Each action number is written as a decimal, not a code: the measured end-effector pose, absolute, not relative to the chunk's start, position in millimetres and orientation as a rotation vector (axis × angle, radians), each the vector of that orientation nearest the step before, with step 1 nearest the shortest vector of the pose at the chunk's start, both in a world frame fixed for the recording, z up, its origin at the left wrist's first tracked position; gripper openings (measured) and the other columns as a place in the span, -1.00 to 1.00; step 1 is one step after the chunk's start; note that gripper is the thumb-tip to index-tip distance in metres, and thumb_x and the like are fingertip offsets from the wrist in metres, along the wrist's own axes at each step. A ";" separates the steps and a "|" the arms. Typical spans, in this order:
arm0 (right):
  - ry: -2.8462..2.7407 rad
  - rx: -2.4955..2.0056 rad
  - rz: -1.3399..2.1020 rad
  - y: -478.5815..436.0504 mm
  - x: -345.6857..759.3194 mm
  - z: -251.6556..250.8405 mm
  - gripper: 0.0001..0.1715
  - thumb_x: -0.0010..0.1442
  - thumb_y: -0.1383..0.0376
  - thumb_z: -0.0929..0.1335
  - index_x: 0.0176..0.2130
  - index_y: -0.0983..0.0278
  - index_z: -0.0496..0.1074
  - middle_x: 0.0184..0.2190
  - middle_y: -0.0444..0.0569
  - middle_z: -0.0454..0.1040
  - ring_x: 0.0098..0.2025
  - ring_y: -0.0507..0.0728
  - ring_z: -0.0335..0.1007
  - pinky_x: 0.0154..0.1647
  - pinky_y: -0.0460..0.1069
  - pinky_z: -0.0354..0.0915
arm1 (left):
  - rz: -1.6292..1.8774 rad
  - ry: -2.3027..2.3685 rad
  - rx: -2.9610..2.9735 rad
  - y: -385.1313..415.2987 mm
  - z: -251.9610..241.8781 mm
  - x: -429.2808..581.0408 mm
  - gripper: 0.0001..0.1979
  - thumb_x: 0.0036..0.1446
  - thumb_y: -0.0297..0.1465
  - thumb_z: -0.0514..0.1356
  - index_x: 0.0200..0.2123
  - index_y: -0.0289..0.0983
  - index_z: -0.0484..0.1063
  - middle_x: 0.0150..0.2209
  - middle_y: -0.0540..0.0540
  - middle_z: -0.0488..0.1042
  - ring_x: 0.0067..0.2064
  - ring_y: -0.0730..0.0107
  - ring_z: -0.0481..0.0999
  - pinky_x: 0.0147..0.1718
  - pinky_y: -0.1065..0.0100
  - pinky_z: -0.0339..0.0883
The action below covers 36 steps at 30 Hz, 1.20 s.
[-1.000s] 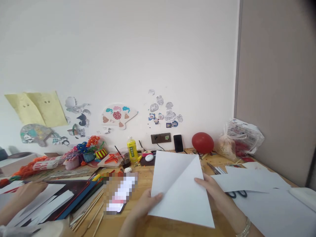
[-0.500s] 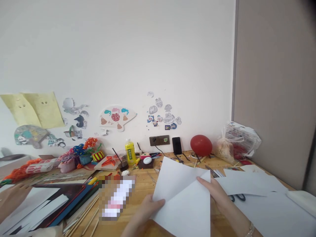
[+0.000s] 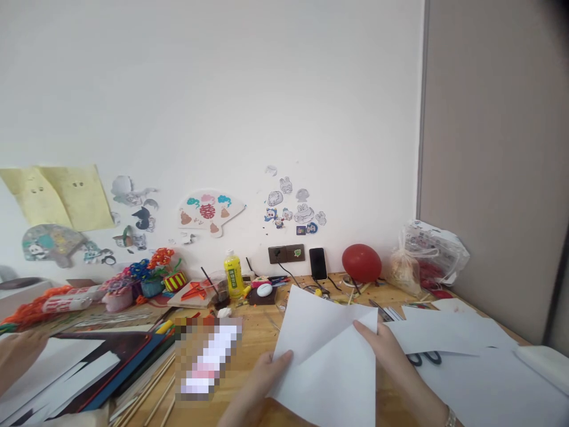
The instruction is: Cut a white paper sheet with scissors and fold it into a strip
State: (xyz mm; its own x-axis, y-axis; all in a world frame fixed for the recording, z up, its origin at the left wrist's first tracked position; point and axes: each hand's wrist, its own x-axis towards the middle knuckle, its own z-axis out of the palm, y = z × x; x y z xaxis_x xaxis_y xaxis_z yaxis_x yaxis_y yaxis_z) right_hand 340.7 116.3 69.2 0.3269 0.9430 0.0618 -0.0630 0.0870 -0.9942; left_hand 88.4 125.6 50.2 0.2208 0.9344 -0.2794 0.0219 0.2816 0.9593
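Observation:
A white sheet of paper (image 3: 329,373) with a diagonal crease is held up above the wooden table. My left hand (image 3: 273,370) grips its left edge, the thumb lying on the front face. On the right edge, near the upper right corner, my right hand (image 3: 376,341) pinches the sheet, thumb in front. The fingers of both hands are hidden behind the paper. To the left of my left hand lies a blurred-out rectangular thing (image 3: 208,359) on the table.
Another person's hand (image 3: 22,356) rests by papers on a dark board at left. Thin wooden sticks (image 3: 146,394) lie nearby. Behind stand a yellow bottle (image 3: 233,276), a phone (image 3: 317,264) and a red balloon (image 3: 361,263). White sheets (image 3: 498,379) cover the right side, near scissor handles (image 3: 424,359).
The paper and both my hands have shifted very slightly left in view. My grip on the sheet is the same. The other person's hand at left has moved a little.

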 end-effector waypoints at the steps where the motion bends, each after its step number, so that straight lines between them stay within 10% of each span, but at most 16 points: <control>1: -0.961 -1.236 0.949 115.8 339.9 69.1 -0.68 -0.16 0.14 0.40 -0.38 0.29 0.46 -0.35 0.01 0.58 -0.24 0.28 0.47 -0.25 0.07 0.35 | 0.848 1.167 1.091 125.8 50.6 88.4 -0.49 -0.22 -0.04 0.27 -0.34 -0.37 0.42 -0.38 -0.21 0.57 -0.33 0.11 0.54 -0.38 0.25 0.36; 36: -1.105 -1.460 0.681 115.1 338.3 68.9 -0.60 -0.17 0.22 0.31 -0.27 0.32 0.44 -0.33 0.01 0.56 -0.23 0.27 0.45 -0.26 0.04 0.33 | 0.792 1.027 0.923 109.7 52.1 100.0 -0.49 -0.14 -0.20 0.29 -0.17 -0.42 0.32 -0.24 -0.29 0.56 -0.17 0.00 0.52 -0.15 0.10 0.34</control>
State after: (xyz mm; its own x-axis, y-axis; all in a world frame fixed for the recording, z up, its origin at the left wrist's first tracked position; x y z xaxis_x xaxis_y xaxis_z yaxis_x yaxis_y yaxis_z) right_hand 338.3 115.1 68.9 0.3940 0.9038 0.1669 0.2574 0.0658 -0.9641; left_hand 100.0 109.7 52.1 0.3220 0.8794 -0.3507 -0.1155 0.4041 0.9074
